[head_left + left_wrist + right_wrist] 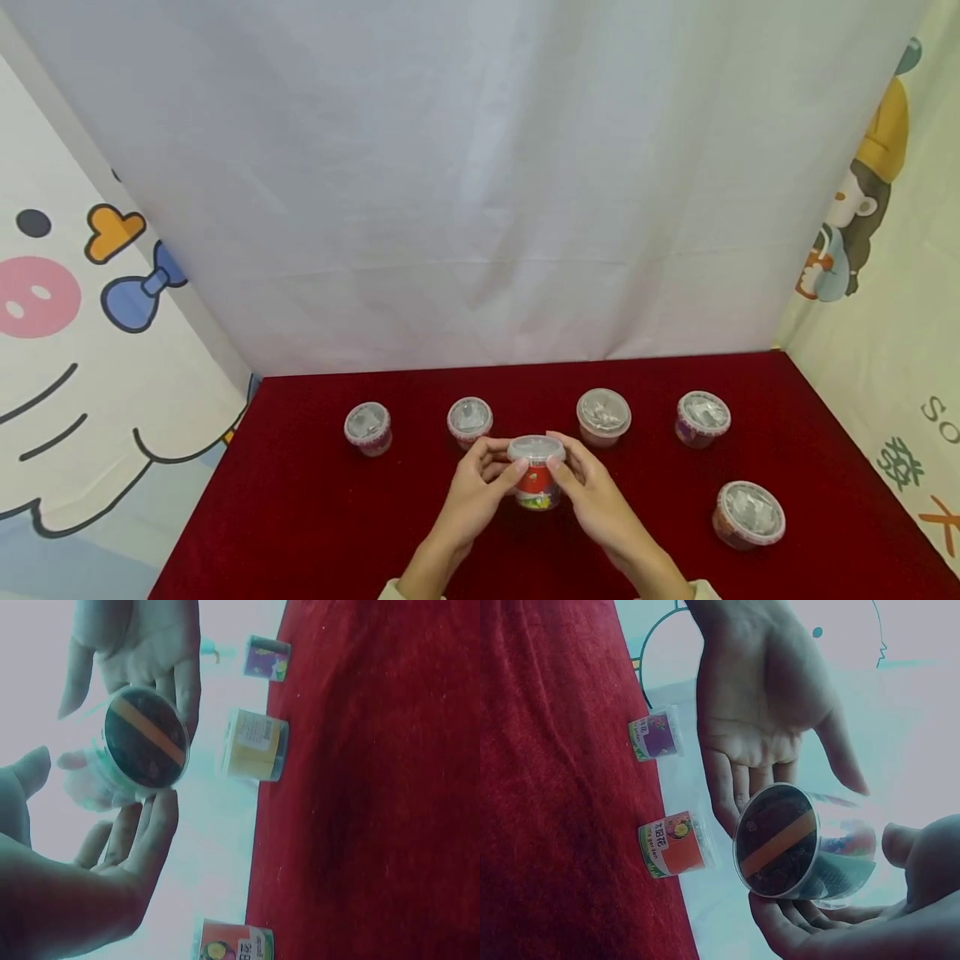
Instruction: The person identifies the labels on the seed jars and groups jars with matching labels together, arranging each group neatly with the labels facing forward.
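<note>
Between my two hands is a small clear plastic cup [537,487] with a translucent lid and a red printed label. My left hand [468,492] grips its left side and my right hand [597,497] grips its right side, thumbs on the near face close under the lid. The cup is held up off the table, nearly upright. Both wrist views show its round base [147,737], dark inside with an orange strip across it. Behind the left fingers stands a lidded cup [470,417], partly hidden by that hand.
A dark red cloth [300,517] covers the table. More lidded cups stand on it: one at the back left [368,427], one behind my right hand [603,414], one at the back right [702,418] and one nearer on the right [748,514]. Pale curtains [450,183] enclose the table.
</note>
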Tool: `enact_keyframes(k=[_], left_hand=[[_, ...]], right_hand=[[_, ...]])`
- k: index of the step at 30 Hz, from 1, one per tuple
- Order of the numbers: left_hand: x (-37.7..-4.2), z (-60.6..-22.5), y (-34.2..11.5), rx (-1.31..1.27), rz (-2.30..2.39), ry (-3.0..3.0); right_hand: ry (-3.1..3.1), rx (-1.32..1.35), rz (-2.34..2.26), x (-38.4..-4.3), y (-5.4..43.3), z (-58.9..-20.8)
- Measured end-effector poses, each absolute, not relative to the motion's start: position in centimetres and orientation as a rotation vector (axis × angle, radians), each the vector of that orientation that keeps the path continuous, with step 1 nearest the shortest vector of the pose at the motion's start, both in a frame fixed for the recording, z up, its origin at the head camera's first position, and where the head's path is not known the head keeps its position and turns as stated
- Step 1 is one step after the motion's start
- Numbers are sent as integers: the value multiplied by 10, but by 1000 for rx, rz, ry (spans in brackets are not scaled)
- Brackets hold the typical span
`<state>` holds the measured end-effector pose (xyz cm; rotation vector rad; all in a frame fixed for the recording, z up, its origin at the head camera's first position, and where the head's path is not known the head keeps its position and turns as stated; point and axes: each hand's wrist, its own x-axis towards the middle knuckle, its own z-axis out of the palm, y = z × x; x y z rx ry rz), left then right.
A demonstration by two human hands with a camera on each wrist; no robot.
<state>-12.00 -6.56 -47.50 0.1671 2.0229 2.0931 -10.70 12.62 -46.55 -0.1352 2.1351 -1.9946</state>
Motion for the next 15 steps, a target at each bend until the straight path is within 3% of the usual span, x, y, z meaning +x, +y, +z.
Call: enact_keyframes(k=[15], left_hand=[[-119,-474,-69,131,2100,2083]], right_hand=[[2191,-120,-1996,-108,118,-466]])
